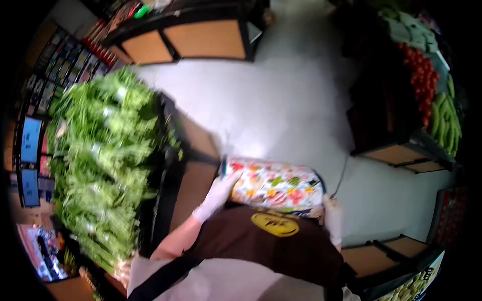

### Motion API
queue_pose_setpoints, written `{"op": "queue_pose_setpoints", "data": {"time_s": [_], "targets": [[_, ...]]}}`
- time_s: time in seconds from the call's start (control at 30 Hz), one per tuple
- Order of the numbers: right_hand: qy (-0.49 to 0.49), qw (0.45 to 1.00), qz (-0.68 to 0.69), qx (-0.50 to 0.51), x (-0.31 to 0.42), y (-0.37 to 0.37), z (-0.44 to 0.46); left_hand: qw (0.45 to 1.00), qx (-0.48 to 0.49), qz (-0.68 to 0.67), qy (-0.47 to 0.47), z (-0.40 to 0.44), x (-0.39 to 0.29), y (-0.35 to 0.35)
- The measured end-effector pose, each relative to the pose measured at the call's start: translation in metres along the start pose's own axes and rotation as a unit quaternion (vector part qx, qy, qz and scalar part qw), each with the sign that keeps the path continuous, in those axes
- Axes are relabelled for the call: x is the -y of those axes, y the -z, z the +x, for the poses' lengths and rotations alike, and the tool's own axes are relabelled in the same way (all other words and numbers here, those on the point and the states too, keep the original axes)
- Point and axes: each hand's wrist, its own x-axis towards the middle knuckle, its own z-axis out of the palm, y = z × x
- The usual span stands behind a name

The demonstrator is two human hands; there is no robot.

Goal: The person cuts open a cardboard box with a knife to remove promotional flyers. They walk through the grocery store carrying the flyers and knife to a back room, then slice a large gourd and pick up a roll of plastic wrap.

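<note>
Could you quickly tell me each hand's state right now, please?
Left hand: closed on the left end of the colourful printed roll.
Right hand: holding its right end, fingers partly hidden.

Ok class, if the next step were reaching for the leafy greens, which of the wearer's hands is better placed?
Probably the left hand: it's nearer the leafy greens, while the right hand holds the far end of the patterned item. The left would likely have to release it first.
</note>
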Motion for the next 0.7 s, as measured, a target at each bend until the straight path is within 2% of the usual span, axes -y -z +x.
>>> {"op": "queue_pose_setpoints", "data": {"time_s": [0.03, 0.1, 0.13, 0.2, 0.3, 0.4, 0.5, 0.63, 0.7], "targets": [[-0.028, 0.998, -0.055, -0.003, 0.023, 0.007, 0.013, 0.999, -0.023, 0.000, -0.025, 0.009, -0.005, -0.012], [0.013, 0.999, -0.050, -0.003, 0.062, 0.005, 0.029, 0.998, -0.043, -0.034, -0.013, 0.019, -0.025, -0.039], [0.014, 0.999, -0.036, 0.023, 0.061, 0.012, 0.051, 0.998, -0.052, 0.026, 0.037, 0.016, -0.051, -0.057], [-0.014, 0.999, -0.033, 0.024, 0.090, 0.017, 0.070, 0.997, -0.073, 0.008, -0.017, 0.046, -0.045, -0.068], [0.001, 0.998, -0.057, 0.017, 0.107, 0.019, 0.091, 0.995, -0.066, 0.073, 0.029, 0.077, -0.060, -0.072], [-0.051, 0.998, -0.022, 0.007, 0.132, 0.034, 0.116, 0.991, -0.045, 0.102, 0.070, 0.119, -0.080, -0.104], [-0.038, 0.999, -0.006, -0.035, 0.131, 0.053, 0.170, 0.968, -0.054, 0.237, 0.062, 0.168, -0.109, -0.145], [-0.025, 0.997, 0.025, -0.067, 0.170, 0.063, 0.245, 0.978, -0.029, 0.197, 0.058, 0.259, -0.127, -0.179], [0.000, 0.996, 0.029, -0.088, 0.224, 0.052, 0.269, 0.983, -0.037, 0.170, 0.064, 0.308, -0.140, -0.195]]}}
